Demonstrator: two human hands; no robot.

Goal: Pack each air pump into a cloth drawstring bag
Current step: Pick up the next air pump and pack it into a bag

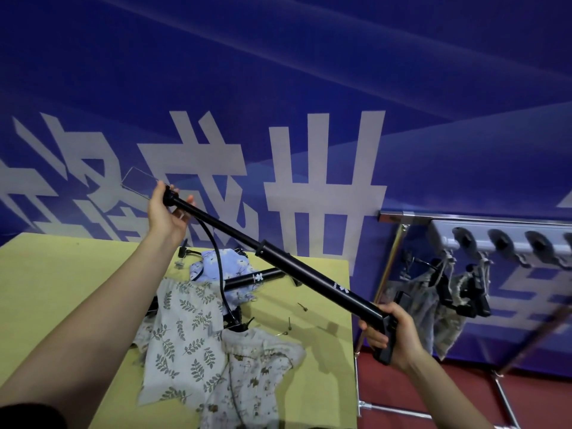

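Gripping one air pump (pixel 309 275), two hands

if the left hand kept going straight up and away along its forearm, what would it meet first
Probably only the blue banner wall. The left hand, gripping the air pump, has nothing else visible ahead, though depth is unclear.

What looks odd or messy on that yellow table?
The air pump held in the air by the left hand and right hand is pulled out to full length, too long for packing. Below, the cloth bags lie crumpled and overlapping on the yellow table, with small needle fittings scattered loose.
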